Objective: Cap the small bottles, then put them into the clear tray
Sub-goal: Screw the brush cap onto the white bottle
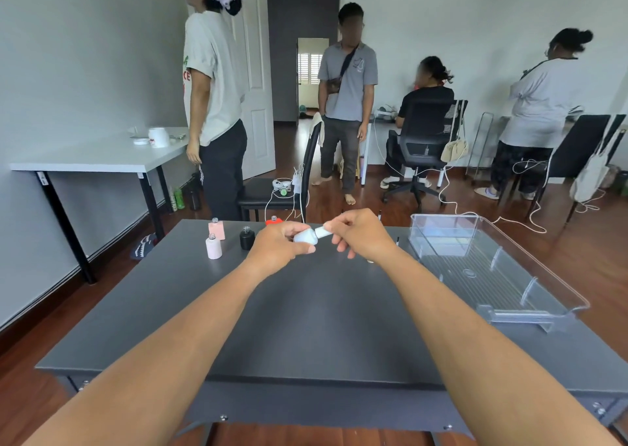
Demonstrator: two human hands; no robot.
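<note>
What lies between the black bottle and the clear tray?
In the head view, the left hand holds a pale blue bottle and the right hand pinches a white cap at its neck.

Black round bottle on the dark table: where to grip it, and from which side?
Grip the black round bottle by its body, below the shoulder, pinching across the sides. It stands upright, uncapped: keep the neck free. Probably come from the near side: a pale pink round bottle stands close on its left, the left hand, holding a pale blue bottle, on its right.
</note>
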